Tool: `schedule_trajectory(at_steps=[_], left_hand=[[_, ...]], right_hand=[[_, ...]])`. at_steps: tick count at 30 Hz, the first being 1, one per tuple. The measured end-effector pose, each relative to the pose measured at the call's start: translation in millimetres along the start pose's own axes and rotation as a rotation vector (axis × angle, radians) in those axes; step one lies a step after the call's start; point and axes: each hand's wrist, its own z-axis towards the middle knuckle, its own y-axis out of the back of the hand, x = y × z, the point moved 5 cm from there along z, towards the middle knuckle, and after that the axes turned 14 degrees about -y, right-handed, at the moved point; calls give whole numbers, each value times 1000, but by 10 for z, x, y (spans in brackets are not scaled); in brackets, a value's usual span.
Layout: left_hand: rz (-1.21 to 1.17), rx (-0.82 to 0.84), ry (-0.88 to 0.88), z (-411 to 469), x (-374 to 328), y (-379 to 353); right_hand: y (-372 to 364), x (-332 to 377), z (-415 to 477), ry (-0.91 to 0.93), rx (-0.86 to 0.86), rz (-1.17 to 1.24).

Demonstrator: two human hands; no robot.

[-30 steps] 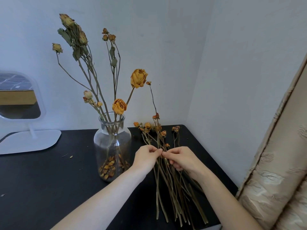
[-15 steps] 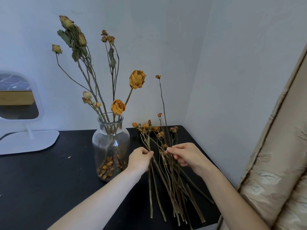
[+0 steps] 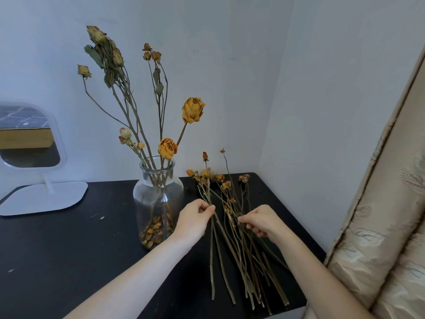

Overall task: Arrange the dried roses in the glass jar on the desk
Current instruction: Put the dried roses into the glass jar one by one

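A clear glass jar (image 3: 158, 203) stands on the black desk (image 3: 57, 261) with several dried roses (image 3: 193, 110) upright in it and loose petals at its bottom. To its right lies a pile of loose dried rose stems (image 3: 241, 261). My left hand (image 3: 195, 219) pinches a thin stem with a small red bud (image 3: 205, 155), raised out of the pile. My right hand (image 3: 259, 221) pinches another stem in the pile, its small bud (image 3: 222, 151) lifted toward the wall.
A white stand mirror (image 3: 30, 139) sits at the desk's back left. White walls meet in a corner behind the desk. A beige patterned curtain (image 3: 386, 215) hangs at the right edge. Small petal scraps (image 3: 101, 218) lie on the desk left of the jar.
My hands have moved apart, the left toward the jar with its stem, the right staying over the pile. The tall lifted stem has dropped lower.
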Motion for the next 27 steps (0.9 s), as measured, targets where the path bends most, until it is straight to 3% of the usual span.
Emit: schedule_trajectory(at_steps=[8, 19, 23, 27], left_hand=[[32, 24, -167, -41, -226, 57], [-89, -29, -360, -406, -753, 532], [-119, 95, -295, -597, -823, 672], [-4, 222, -254, -710, -858, 715]], right_hand=[[102, 36, -54, 64, -30, 9], [180, 667, -733, 502, -100, 152], [97, 868, -967, 597, -83, 217], [61, 952, -1097, 626, -100, 278]])
